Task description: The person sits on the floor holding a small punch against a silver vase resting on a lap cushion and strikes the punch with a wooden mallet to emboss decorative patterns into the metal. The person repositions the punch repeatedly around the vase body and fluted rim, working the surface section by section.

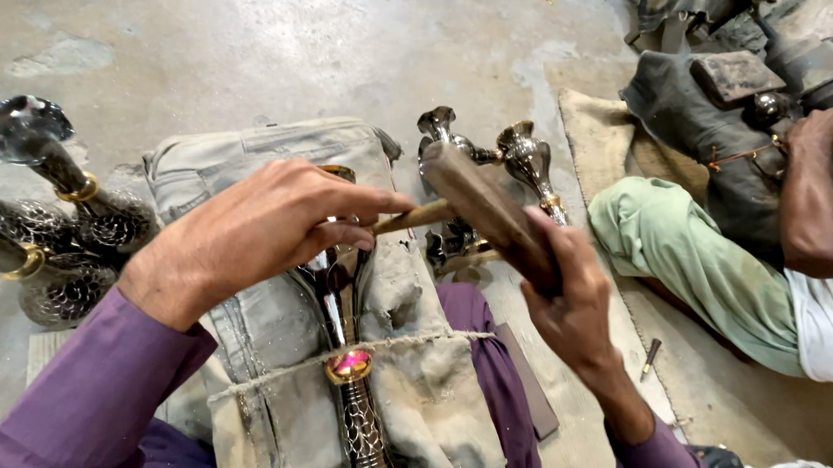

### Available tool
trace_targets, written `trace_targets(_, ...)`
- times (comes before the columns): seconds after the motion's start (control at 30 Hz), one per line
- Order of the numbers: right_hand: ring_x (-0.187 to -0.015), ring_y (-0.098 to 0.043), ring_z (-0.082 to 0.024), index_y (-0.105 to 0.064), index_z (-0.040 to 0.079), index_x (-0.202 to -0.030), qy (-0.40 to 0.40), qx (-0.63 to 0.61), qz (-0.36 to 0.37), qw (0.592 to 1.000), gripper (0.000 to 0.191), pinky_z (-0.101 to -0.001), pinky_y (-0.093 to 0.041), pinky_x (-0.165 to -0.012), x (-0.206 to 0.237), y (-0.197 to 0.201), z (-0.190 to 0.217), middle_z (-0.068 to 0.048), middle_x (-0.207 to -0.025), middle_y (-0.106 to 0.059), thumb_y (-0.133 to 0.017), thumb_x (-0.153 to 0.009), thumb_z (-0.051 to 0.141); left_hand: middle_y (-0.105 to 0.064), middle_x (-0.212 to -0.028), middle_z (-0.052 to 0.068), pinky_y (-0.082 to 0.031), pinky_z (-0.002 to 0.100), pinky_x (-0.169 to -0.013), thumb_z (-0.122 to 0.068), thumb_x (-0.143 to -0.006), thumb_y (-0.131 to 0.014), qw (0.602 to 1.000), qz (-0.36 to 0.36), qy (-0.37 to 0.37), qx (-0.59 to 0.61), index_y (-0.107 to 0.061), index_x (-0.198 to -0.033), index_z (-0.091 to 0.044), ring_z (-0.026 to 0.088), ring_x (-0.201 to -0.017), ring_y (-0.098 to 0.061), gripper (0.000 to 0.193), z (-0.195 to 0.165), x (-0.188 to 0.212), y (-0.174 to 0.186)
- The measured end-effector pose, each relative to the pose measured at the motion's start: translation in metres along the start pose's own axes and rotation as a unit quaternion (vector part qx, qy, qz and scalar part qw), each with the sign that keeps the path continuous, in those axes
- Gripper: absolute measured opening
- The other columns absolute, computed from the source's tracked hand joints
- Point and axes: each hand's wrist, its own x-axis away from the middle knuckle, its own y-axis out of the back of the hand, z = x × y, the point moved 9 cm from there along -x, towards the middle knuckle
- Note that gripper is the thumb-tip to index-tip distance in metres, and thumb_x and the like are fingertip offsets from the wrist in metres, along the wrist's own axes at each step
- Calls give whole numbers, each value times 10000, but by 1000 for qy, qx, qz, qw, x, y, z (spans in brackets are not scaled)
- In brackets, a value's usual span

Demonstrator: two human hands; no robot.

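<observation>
Vase: I see a metal vase point(353, 370) lying along my lap at lower centre, on a worn grey cloth point(274, 327); it has a gold band and a netted stem, and its flared mouth points up the frame under my left hand.
Left hand: my left hand point(266, 232) sits at centre, fingers curled shut around a thin wooden stick point(413, 217), held just above the vase mouth; whether the stick touches the metal I cannot tell.
Right hand: my right hand point(567, 286) is right of centre, fingers wrapped tight on the handle of a wooden mallet point(479, 203), whose head is tilted toward the upper left and lies right by the stick's end.
Sleeves: purple on both arms, entering from the bottom corners.
Far vases: two more point(490, 157) stand beyond the mallet, at upper centre.
Left edge: finished vases point(33, 217) with gold rings lie on the concrete floor point(250, 48).
Co-worker: at right, a person in green trousers point(684, 251); one hand point(818, 179) rests on dark gear, its grip unclear.
</observation>
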Motion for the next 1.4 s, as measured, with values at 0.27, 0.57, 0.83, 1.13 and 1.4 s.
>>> trace_targets(0.27,-1014,-655,-193,-478,108,-1454,89,-34,-30,995,666,-339,-561,-861,-1,6,32,-153,-1109,-664,-682,-843,-62,-805,-851,-42,-603,347,-570,-268,-878,-661,999,13,30,-29,-711,-1278,-326,109,-565,-698,408,7,7,-6)
trace_targets(0.57,-813,-655,-154,-422,134,-1515,19,-131,38,991,644,-317,-561,-719,-39,18,17,-74,-988,-678,-691,-941,17,-815,-939,-5,-641,337,-635,-224,-872,-663,993,-120,1,23,-673,-1302,-256,130,-673,-769,432,15,26,3)
trace_targets(0.83,-963,-726,-195,-447,104,-1529,96,-12,32,995,760,-325,-621,-798,-91,49,83,-120,-1057,-696,-841,-882,42,-807,-982,61,-649,354,-665,-179,-927,-712,970,-233,20,71,-592,-1383,-182,186,-801,-796,471,21,50,16)
trace_targets(1.13,-1040,-740,-208,-621,100,-1494,277,158,41,947,550,-352,-639,-896,-126,59,152,-131,-1269,-736,-777,-982,-25,-800,-1025,102,-676,326,-729,-74,-965,-690,948,-286,49,132,-601,-1355,-152,195,-884,-800,407,24,61,18)
trace_targets(1.4,-796,-661,-161,-591,163,-1516,297,198,82,931,648,-330,-572,-689,-152,56,195,-59,-1076,-709,-767,-911,12,-794,-1063,122,-653,347,-679,-90,-947,-737,921,-354,88,139,-569,-1359,-120,224,-944,-802,446,24,77,18)
